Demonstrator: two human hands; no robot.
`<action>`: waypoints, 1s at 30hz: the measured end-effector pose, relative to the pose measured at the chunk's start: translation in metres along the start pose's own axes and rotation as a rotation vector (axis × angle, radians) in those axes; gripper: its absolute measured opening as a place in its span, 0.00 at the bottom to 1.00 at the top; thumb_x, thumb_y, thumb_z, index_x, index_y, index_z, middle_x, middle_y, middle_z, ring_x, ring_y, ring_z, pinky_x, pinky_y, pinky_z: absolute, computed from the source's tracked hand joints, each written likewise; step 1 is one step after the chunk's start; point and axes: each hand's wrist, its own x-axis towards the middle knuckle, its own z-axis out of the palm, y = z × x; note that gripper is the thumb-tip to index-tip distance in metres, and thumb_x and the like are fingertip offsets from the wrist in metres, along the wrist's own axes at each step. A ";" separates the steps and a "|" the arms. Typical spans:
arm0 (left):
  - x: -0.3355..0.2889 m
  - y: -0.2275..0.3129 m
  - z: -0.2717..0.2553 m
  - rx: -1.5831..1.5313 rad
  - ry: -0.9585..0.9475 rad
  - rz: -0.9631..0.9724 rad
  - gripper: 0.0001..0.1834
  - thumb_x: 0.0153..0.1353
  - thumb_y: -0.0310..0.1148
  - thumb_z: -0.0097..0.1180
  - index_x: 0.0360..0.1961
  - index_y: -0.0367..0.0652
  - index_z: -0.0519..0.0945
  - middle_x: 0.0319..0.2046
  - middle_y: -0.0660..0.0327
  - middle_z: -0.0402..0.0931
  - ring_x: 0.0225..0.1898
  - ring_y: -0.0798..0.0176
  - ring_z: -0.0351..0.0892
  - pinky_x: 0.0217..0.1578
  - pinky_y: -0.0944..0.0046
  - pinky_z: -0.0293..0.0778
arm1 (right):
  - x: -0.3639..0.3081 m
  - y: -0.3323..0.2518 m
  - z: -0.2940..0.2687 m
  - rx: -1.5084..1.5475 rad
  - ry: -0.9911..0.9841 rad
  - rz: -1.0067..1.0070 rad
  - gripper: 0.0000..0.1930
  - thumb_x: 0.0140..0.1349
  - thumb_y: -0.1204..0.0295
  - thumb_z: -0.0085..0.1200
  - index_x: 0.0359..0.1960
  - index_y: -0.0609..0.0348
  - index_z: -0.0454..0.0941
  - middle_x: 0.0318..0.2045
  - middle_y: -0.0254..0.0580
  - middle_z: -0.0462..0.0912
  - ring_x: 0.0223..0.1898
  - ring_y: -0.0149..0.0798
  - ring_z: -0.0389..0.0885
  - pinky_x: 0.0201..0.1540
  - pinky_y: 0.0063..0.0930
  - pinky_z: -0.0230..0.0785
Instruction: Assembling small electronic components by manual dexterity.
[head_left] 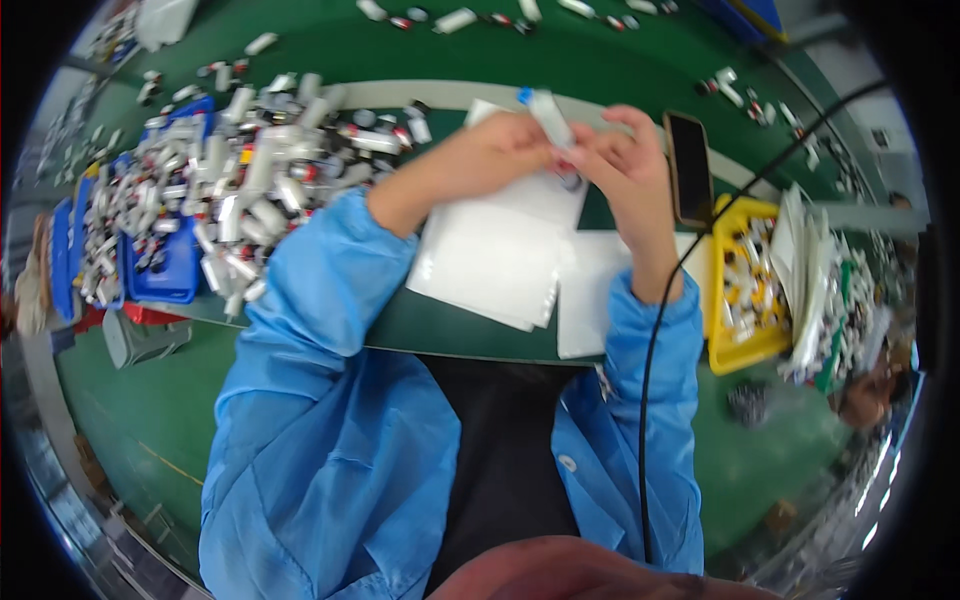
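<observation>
Above the white sheets, my two hands meet at a small white cylinder with a blue end [550, 117], tilted and smeared by motion. My left hand [500, 155] is closed on its side, fingers curled. From the other side my right hand [630, 155] pinches near its lower end with thumb and fingers, the upper fingers raised. A bit of red and a dark rounded part show just under the fingertips; I cannot make out what they belong to. White plastic-looking sheets [490, 260] lie on the green table below my hands.
A big heap of white cylinders [265, 165] spills over blue trays [165, 270] at left. At right are a phone [687, 165], a yellow tray [745, 355] of small parts and a hanging black cable [655, 370]. More pieces lie along the far green surface [600, 60].
</observation>
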 end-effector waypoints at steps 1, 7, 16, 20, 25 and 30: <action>-0.002 0.003 0.002 0.009 -0.044 0.060 0.20 0.72 0.30 0.53 0.62 0.35 0.74 0.47 0.57 0.83 0.48 0.67 0.81 0.52 0.66 0.75 | 0.001 0.000 -0.006 0.036 -0.041 0.016 0.25 0.61 0.81 0.63 0.57 0.63 0.64 0.30 0.33 0.82 0.34 0.27 0.81 0.40 0.21 0.72; -0.011 0.032 0.007 0.145 -0.028 0.099 0.22 0.69 0.24 0.54 0.64 0.40 0.75 0.54 0.54 0.80 0.56 0.62 0.79 0.59 0.64 0.72 | 0.005 -0.008 0.000 0.178 -0.180 0.243 0.27 0.61 0.79 0.60 0.62 0.61 0.64 0.40 0.38 0.82 0.43 0.30 0.80 0.50 0.25 0.72; -0.037 0.148 -0.069 0.774 0.274 -0.074 0.24 0.62 0.22 0.63 0.60 0.36 0.77 0.36 0.54 0.87 0.37 0.64 0.87 0.39 0.66 0.82 | -0.006 0.001 0.005 -0.249 -0.184 0.296 0.19 0.60 0.68 0.64 0.51 0.60 0.78 0.43 0.37 0.78 0.43 0.33 0.78 0.47 0.26 0.71; -0.045 0.184 -0.240 1.209 0.539 -0.398 0.23 0.55 0.32 0.67 0.49 0.28 0.80 0.23 0.57 0.82 0.22 0.67 0.79 0.24 0.64 0.75 | -0.023 0.011 0.035 -1.054 -0.299 -0.360 0.23 0.61 0.64 0.62 0.57 0.59 0.77 0.56 0.54 0.75 0.59 0.55 0.70 0.62 0.49 0.63; -0.057 0.114 -0.392 1.660 0.382 -0.796 0.20 0.57 0.38 0.64 0.44 0.31 0.83 0.33 0.53 0.84 0.32 0.66 0.83 0.31 0.64 0.78 | -0.023 0.028 0.031 -1.224 -0.373 -0.453 0.25 0.61 0.61 0.61 0.60 0.56 0.77 0.65 0.54 0.69 0.68 0.56 0.63 0.71 0.55 0.51; -0.013 0.062 -0.395 1.601 0.364 -0.985 0.20 0.60 0.39 0.64 0.46 0.35 0.83 0.31 0.57 0.83 0.29 0.67 0.81 0.31 0.65 0.78 | -0.027 0.007 0.037 -1.277 -0.308 -0.501 0.21 0.61 0.64 0.60 0.55 0.58 0.79 0.57 0.54 0.74 0.63 0.54 0.70 0.66 0.52 0.60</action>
